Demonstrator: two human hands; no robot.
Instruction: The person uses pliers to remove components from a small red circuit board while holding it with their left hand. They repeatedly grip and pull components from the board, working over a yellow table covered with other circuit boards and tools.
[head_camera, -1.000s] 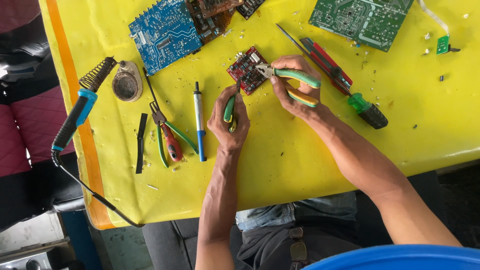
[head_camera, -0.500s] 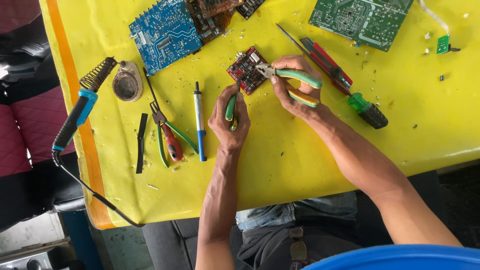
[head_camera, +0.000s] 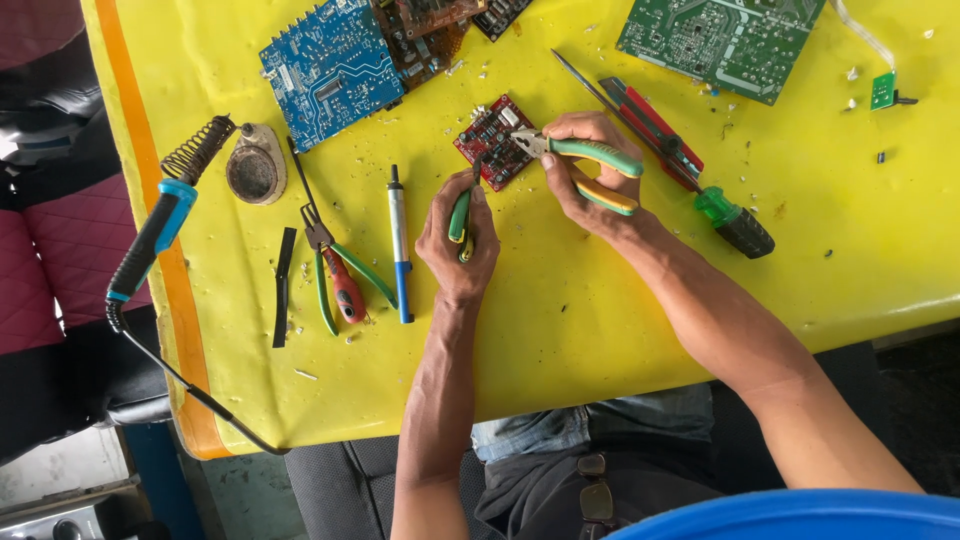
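Gripping a pair of green-and-yellow-handled pliers (head_camera: 585, 165), the right hand (head_camera: 580, 185) sits just right of centre in the upper half of the frame, its fingers curled shut around both handles. The pliers' metal nose points left and meets the right edge of a small red circuit board (head_camera: 490, 140), which lies flat on the yellow table (head_camera: 600, 330) just above and between the two hands. The left hand (head_camera: 458, 240) is below and slightly left of that board, fingers closed around a slim green-and-yellow-handled tool (head_camera: 460, 215) whose dark tip reaches up to the board's lower edge; what kind of tool it is cannot be told.

To the left of the left hand lie a blue-handled pen-like tool (head_camera: 400, 250), then red-and-green-handled pliers (head_camera: 335, 270), then a thin black strip (head_camera: 283, 285). Farther left, near the table's edge, rests a soldering iron (head_camera: 155, 235) with a blue and black handle beside a coiled stand (head_camera: 198, 148) and a round tin (head_camera: 254, 165). A blue circuit board (head_camera: 330, 65) lies at upper centre-left, a green circuit board (head_camera: 720, 40) at upper right. Right of the right hand are a green-handled screwdriver (head_camera: 730, 215) and a red tool (head_camera: 655, 130) lying diagonally.
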